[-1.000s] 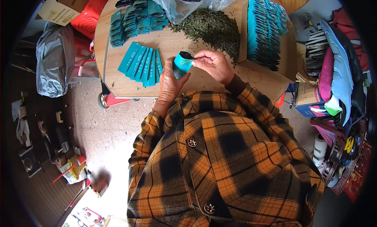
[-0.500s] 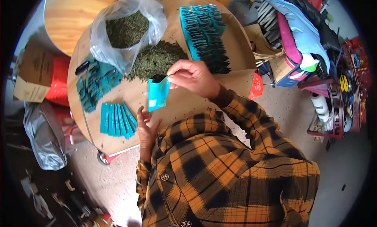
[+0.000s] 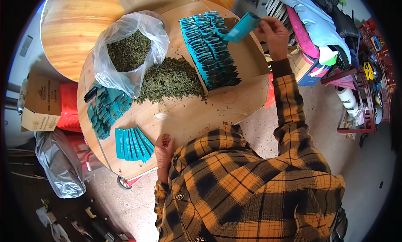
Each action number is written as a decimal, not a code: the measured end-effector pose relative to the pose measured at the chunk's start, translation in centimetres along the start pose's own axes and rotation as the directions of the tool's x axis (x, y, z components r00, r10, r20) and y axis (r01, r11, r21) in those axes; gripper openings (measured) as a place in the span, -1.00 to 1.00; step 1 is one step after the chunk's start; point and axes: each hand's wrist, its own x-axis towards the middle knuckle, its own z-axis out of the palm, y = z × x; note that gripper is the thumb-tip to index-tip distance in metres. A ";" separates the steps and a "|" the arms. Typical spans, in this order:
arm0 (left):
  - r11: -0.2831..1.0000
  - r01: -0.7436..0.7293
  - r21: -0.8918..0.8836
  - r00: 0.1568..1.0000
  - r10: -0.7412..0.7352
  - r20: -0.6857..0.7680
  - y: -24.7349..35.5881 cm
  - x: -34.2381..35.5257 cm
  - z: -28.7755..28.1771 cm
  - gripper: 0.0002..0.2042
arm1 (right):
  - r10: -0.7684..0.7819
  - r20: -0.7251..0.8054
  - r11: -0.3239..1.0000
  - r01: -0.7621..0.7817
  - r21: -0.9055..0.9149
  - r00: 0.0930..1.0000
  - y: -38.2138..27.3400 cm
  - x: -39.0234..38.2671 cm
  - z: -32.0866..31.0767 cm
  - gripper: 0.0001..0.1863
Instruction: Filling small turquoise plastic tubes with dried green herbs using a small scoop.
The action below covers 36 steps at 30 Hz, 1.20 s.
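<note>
Up at the far right of the table, my right hand [image 3: 274, 30] pinches the upper end of a teal packet [image 3: 243, 27]. The packet tilts over a shallow cardboard box [image 3: 249, 76]. Rows of upright teal packets [image 3: 209, 49] fill the box's left part. At the near table edge rests my left hand [image 3: 164, 148], its fingers loosely bent and apart with nothing in them. Just left of it lies a fan of flat teal packets [image 3: 132, 143]. Dried green leaves [image 3: 171, 81] are heaped mid-table, beside a clear plastic bag [image 3: 157, 30] holding more leaves.
A loose pile of teal packets [image 3: 109, 110] lies at the table's left, with a small black object [image 3: 90, 94] on it. A small white thing [image 3: 161, 116] sits before the leaves. Cardboard carton [image 3: 42, 101] stands left; clothes [image 3: 314, 32] are piled right.
My right hand has carried the teal packet from above the near table up and right to over the cardboard box. My left hand stays by the table edge, now apart from the packet.
</note>
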 end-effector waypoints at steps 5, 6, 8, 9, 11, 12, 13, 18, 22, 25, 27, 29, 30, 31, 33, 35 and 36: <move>1.000 0.013 -0.021 1.000 -0.012 0.014 -0.3 0.0 0.1 -0.79 | 0.202 0.023 0.974 -0.198 -0.114 0.979 7.6 -1.4 -1.7 -0.89; 1.000 0.008 -0.017 1.000 -0.007 0.017 -0.2 0.1 0.1 -0.79 | 0.247 0.018 0.956 -0.241 -0.166 0.969 8.6 -1.8 -1.8 -0.88; 0.999 -0.028 0.026 0.999 0.028 0.017 0.0 0.0 0.1 -0.79 | 0.268 0.026 0.956 -0.262 -0.133 0.963 10.3 -2.4 -1.5 -0.89; 0.999 -0.029 0.028 0.999 0.029 0.015 -0.1 0.0 0.1 -0.79 | 0.291 0.038 0.952 -0.286 -0.107 0.956 10.8 -2.7 -1.1 -0.90; 1.000 -0.019 -0.013 1.000 0.019 0.007 -0.3 -0.1 0.1 -0.79 | 0.305 0.058 0.950 -0.299 -0.092 0.951 11.7 -3.1 -0.6 -0.90; 1.000 -0.019 -0.012 1.000 0.019 0.004 -0.2 0.0 0.1 -0.79 | 0.320 0.079 0.946 -0.314 -0.082 0.944 11.9 -3.3 -0.3 -0.90; 1.000 -0.018 0.005 1.000 0.018 0.011 -0.1 0.0 0.0 -0.79 | 0.319 0.081 0.946 -0.313 -0.080 0.944 12.1 -3.4 -0.2 -0.90; 1.000 -0.004 -0.008 1.000 0.004 -0.003 -0.4 -0.2 0.0 -0.79 | 0.339 0.146 0.936 -0.319 -0.148 0.929 12.6 -3.3 0.9 -0.89; 1.000 -0.024 0.007 1.000 0.024 -0.008 -0.3 -0.2 0.0 -0.81 | 0.337 0.143 0.930 -0.305 -0.207 0.931 12.7 -3.2 1.2 -0.89; 1.000 -0.024 -0.003 1.000 0.024 -0.003 -0.2 -0.2 0.0 -0.83 | 0.325 0.156 0.929 -0.284 -0.240 0.933 12.9 -3.3 1.3 -0.89; 1.000 -0.019 0.016 1.000 0.019 0.004 -0.2 -0.2 0.0 -0.83 | 0.339 0.141 0.926 -0.303 -0.226 0.930 12.9 -3.5 1.5 -0.89; 1.000 -0.023 -0.012 1.000 0.022 -0.006 -0.6 -0.2 0.0 -0.83 | 0.340 0.141 0.925 -0.303 -0.229 0.930 12.8 -3.5 1.8 -0.89; 1.000 -0.023 -0.011 1.000 0.023 -0.004 -0.4 -0.2 0.0 -0.83 | 0.340 0.136 0.924 -0.304 -0.233 0.930 12.9 -3.5 1.8 -0.89; 1.000 -0.029 0.006 1.000 0.029 -0.002 -0.2 -0.2 0.0 -0.83 | 0.341 0.134 0.923 -0.305 -0.233 0.930 12.9 -3.5 1.8 -0.89; 0.999 -0.037 0.023 0.999 0.037 0.000 -0.2 -0.2 0.0 -0.83 | 0.329 0.128 0.925 -0.292 -0.244 0.936 13.0 -3.5 1.9 -0.88; 1.000 -0.026 0.002 1.000 0.026 -0.009 -0.5 -0.2 0.0 -0.84 | 0.324 0.135 0.927 -0.285 -0.246 0.937 13.2 -3.4 1.9 -0.88; 1.000 -0.025 0.003 1.000 0.025 -0.010 -0.5 -0.2 0.1 -0.84 | 0.319 0.143 0.928 -0.278 -0.249 0.937 13.2 -3.5 2.0 -0.88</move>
